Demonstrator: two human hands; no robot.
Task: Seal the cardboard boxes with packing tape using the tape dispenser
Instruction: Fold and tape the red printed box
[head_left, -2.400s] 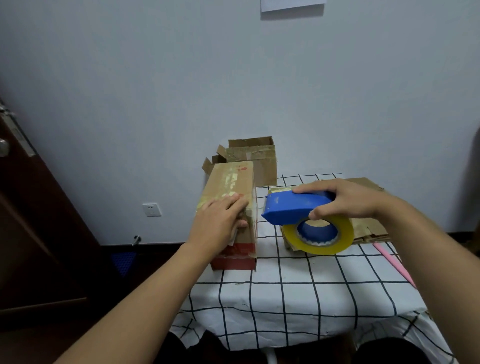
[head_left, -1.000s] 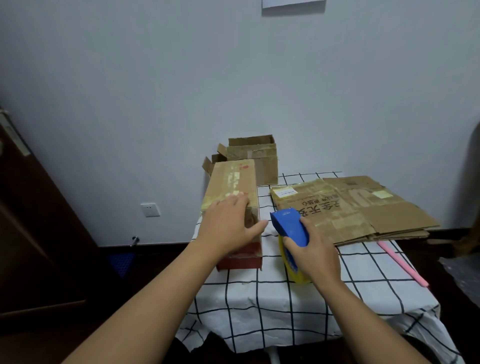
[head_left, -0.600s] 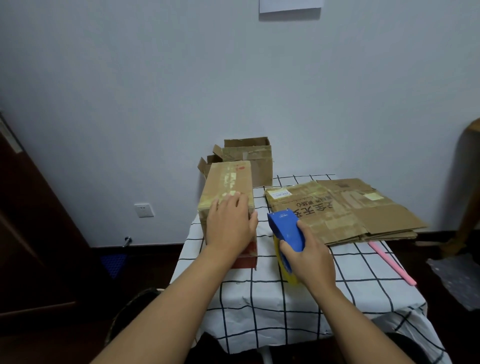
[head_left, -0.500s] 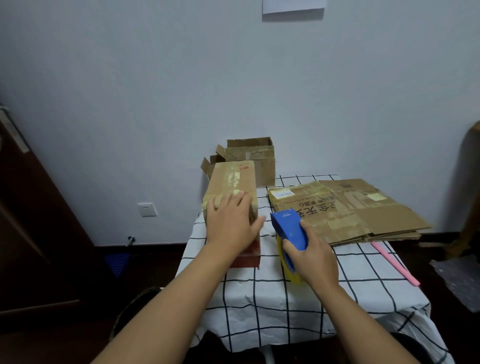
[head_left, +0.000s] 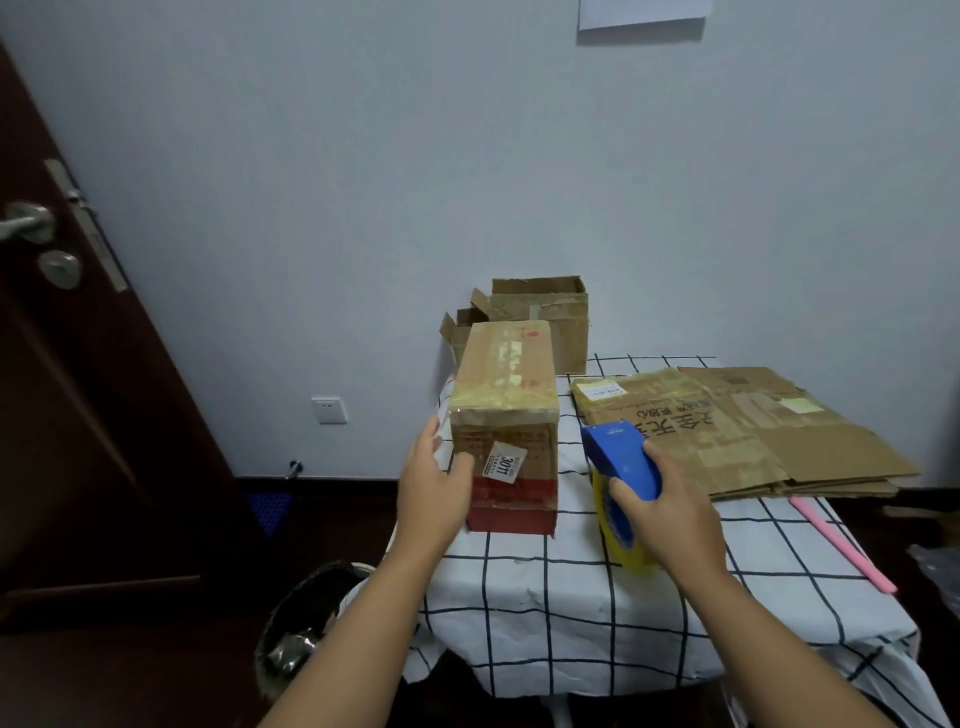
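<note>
- Tall cardboard box (head_left: 506, 415): stands at the left of the checked table (head_left: 545, 597); top bears yellowed tape. Likely light and stiff (thin walls dent).
- Left hand (head_left: 434, 488): fingers straight against the box's near-left corner, steadying it.
- Right hand (head_left: 662, 512): curled round the blue tape dispenser (head_left: 621, 460), just right of the box.
- Nearby: flattened cartons (head_left: 743, 426), open boxes (head_left: 540, 312) behind, pink stick (head_left: 841, 543); none obstructs.

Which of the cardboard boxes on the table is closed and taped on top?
The tall box with the 3011 sticker, nearest the left hand. The open box behind it has raised flaps, and the cardboard to the right lies flattened.
</note>
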